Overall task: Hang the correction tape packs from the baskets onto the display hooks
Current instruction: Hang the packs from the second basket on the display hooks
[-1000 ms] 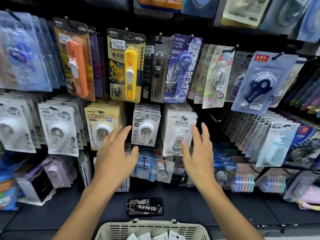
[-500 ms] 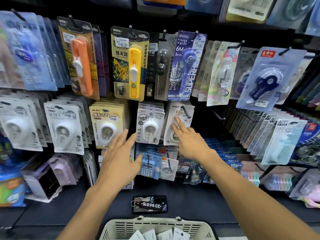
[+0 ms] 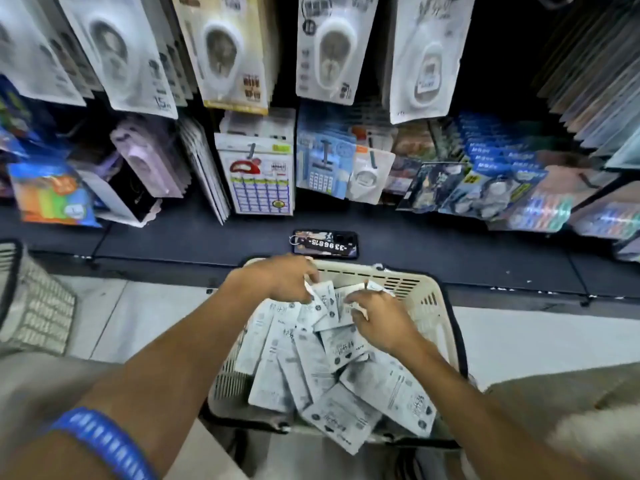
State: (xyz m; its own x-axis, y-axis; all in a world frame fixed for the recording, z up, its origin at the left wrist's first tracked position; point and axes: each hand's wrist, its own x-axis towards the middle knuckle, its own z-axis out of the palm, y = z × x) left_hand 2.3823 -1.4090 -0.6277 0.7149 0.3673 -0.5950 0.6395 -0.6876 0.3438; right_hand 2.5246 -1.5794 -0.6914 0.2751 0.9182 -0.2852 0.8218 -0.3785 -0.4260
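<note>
- Reaching down into the cream basket [image 3: 431, 301], both hands are busy among the correction tape packs [image 3: 325, 372] heaped loosely inside it.
- Left hand [image 3: 280, 277] sits at the far rim, fingers curled and pinching the top edge of a pack that stands up from the pile.
- Right hand [image 3: 381, 318] is just beside it, fingers bent round another pack's upper edge.
- A blue coiled band [image 3: 100, 441] circles the left wrist.
- On the dark shelf [image 3: 450, 247] just beyond the basket lies a phone [image 3: 325, 244] with a numbered key tag on it.
- Above, white packs of the same kind hang on the display hooks [image 3: 424, 57], in rows side by side.
- At far left, a second basket [image 3: 38, 306] stands on the floor, only partly in view.
</note>
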